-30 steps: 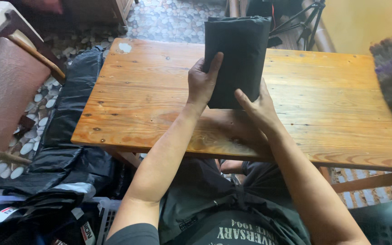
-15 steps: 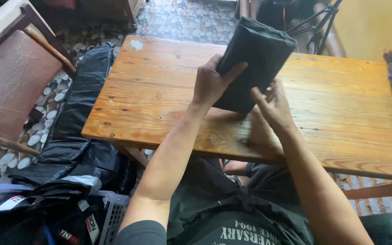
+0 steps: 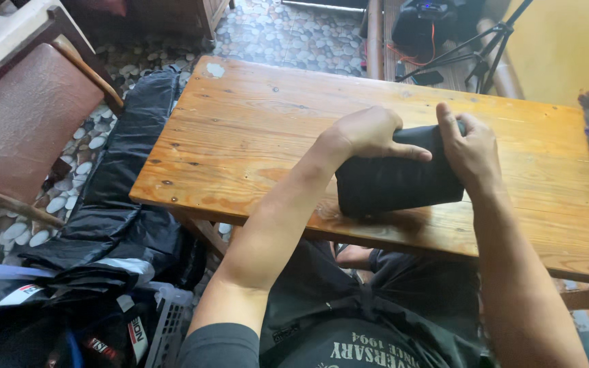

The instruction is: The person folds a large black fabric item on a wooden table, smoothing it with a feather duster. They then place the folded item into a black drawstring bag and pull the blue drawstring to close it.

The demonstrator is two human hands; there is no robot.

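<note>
— What are the fingers doing?

— The fingers (image 3: 414, 151) of the left hand (image 3: 369, 133) lie curled over the top of a folded black cloth bundle (image 3: 397, 180), the thumb stretched along its upper edge. The right hand (image 3: 472, 150) clasps the bundle's far right end, fingers wrapped round it. Both hands are closed on it.

— And where does the bundle sit?

— On the wooden table (image 3: 253, 129), near the front edge, lying lengthwise left to right, its lower edge touching the boards.

— What lies beyond the table?

— To the left, black plastic sheeting (image 3: 124, 184) drapes over the pebble floor (image 3: 288, 34), and a chair with a brown padded seat (image 3: 15, 116) stands well apart from the hands. At lower left sits a heap of dark bags (image 3: 56, 307) beside a pale plastic crate (image 3: 165, 320). Past the far edge stand a black tripod (image 3: 485, 48) and a dark bag (image 3: 424, 24).
</note>
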